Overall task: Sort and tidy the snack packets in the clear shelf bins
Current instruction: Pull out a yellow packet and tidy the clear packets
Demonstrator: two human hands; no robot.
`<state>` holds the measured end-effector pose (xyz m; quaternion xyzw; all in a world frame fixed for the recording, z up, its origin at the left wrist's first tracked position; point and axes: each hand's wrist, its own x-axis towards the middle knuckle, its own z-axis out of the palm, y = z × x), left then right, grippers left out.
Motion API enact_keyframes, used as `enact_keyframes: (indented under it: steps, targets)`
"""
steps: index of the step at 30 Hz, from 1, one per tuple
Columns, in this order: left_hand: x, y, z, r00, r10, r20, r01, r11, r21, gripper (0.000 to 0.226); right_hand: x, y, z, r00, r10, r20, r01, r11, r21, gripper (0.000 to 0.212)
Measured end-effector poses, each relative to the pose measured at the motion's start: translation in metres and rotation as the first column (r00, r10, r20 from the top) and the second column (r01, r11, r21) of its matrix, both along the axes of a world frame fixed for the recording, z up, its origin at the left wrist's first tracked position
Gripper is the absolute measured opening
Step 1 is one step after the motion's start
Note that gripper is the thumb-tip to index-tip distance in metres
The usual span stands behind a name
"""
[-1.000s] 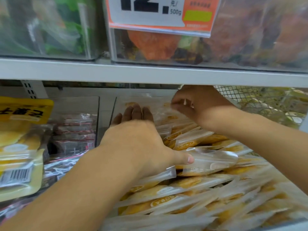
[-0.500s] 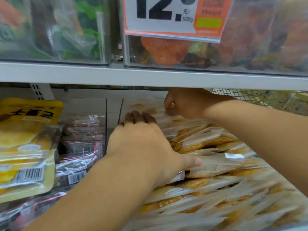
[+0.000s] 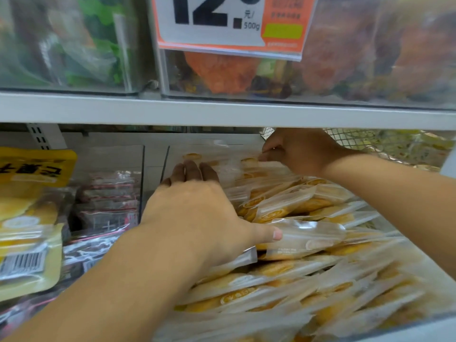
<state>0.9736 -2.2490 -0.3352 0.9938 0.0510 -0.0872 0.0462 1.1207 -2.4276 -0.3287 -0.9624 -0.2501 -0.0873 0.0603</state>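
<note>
Grip first: your left hand [image 3: 197, 218] lay flat on the packet pile, fingers straight and pressing down at the bin's back-left, thumb stretched out to the right across a clear-wrapped packet [image 3: 308, 236]; nothing was pinched there. Your right hand [image 3: 296, 151] was curled, fingertips pinching the top edge of one of the rear packets [image 3: 249, 164] that stood up against the back wall, tucked right under the shelf edge [image 3: 222, 112]. Nearest you, the clear bin [image 3: 407, 329] was heaped with yellow snack packets [image 3: 246, 292], mostly lying slanted and overlapping, not squared. Further in, the row under your left palm looked roughly lined up, and the back row was upright. Left of this bin sat a second clear bin [image 3: 138, 174] with dark red-striped packets [image 3: 108, 208], and a big yellow bag [image 3: 29, 218] beside it. Behind your right wrist was wire mesh [image 3: 370, 141]. Up top, bins of orange and green snacks and a price tag [image 3: 232, 23]. My read: you were mid-tidy on the yellow bin, working the back row, with the left hand acting as a stop for the stack. Next move likely called for seating that pinched packet flush with its neighbours without lifting the left hand, since the wrappers looked slick and the slanted front heap seemed ready to slide. Clearance under the shelf was tight, so keep the wrist low. The front still needed squaring.
</note>
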Motion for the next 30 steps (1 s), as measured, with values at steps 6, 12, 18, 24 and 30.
enact_keyframes:
  steps: [6, 12, 18, 24, 30]
  targets:
    - [0.003, 0.000, 0.000, 1.000, -0.003, -0.019, 0.003, 1.000, 0.002, 0.145, -0.007, 0.004, 0.000, 0.996, 0.049, -0.071, -0.040, 0.991, 0.126, 0.013]
    - [0.005, 0.003, -0.006, 0.994, -0.102, -0.039, 0.102, 0.995, -0.015, 0.129, -0.029, 0.021, 0.003, 0.956, 0.210, -0.206, -0.176, 0.970, 0.169, 0.031]
    - [0.007, 0.001, -0.005, 0.994, -0.088, -0.072, 0.088, 0.996, -0.009, 0.130, -0.018, 0.019, 0.012, 0.981, 0.145, -0.128, -0.162, 0.978, -0.133, 0.031]
    - [0.006, 0.001, -0.003, 0.994, -0.072, -0.083, 0.071, 0.997, -0.015, 0.135, -0.024, 0.014, 0.014, 0.989, 0.005, -0.149, -0.028, 0.989, -0.148, 0.016]
    - [0.007, 0.002, -0.005, 0.994, -0.072, -0.078, 0.071, 0.997, -0.017, 0.137, -0.067, 0.011, 0.022, 0.995, 0.089, 0.053, -0.081, 0.988, -0.134, 0.030]
